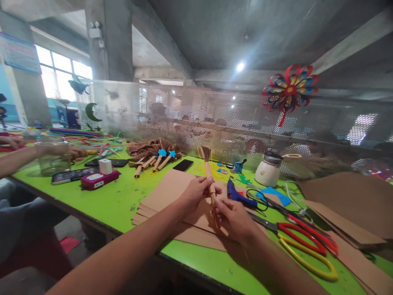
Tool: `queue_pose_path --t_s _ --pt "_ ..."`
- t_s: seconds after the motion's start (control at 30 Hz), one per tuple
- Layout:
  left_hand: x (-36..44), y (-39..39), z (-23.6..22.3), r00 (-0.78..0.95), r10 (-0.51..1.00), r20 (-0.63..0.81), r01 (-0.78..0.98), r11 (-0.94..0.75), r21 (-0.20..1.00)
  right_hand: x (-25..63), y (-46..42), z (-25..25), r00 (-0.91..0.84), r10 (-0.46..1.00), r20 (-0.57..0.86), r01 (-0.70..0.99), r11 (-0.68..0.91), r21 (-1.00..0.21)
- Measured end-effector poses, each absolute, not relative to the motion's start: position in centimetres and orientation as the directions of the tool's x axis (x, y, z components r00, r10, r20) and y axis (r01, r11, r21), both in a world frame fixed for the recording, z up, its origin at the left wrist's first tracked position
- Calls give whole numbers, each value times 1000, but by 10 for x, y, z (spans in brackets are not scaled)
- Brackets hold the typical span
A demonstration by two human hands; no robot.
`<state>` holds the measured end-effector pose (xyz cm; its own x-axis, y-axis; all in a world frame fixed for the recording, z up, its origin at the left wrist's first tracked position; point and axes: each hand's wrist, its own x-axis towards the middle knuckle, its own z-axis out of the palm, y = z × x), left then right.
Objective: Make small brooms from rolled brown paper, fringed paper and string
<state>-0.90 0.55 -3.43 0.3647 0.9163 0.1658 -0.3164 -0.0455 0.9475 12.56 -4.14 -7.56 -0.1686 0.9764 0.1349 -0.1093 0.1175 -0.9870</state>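
Note:
Between my hands is a small brown paper broom, its fringed end pointing up and away from me. My left hand is closed around the middle of the rolled handle. Lower down, my right hand pinches the handle's near end, where a thin yellow string hangs. Below both hands lies a stack of brown paper sheets. A blue glue gun rests just right of the broom. Scissors with red and yellow handles lie right of my right hand.
Similar paper brooms, two with blue cut-outs, are piled at the back. A white jar, a phone and a purple box stand around. Large brown sheets lie right. A co-worker's arm reaches in beside a glass jar.

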Motion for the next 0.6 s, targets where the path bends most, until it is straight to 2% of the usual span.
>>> queue_pose_path --t_s 0.2,0.43,0.6 --pt "-4 0 -34 347 921 177 -323 -60 944 125 -48 -70 -224 974 19 -168 -19 -986" --pt "-3 1 -37 358 910 210 -328 -88 941 125 -50 -70 -234 971 41 -214 -11 -977" --pt "-5 8 -39 429 886 175 -364 -8 931 130 -49 -69 -282 958 51 -257 -24 -966"
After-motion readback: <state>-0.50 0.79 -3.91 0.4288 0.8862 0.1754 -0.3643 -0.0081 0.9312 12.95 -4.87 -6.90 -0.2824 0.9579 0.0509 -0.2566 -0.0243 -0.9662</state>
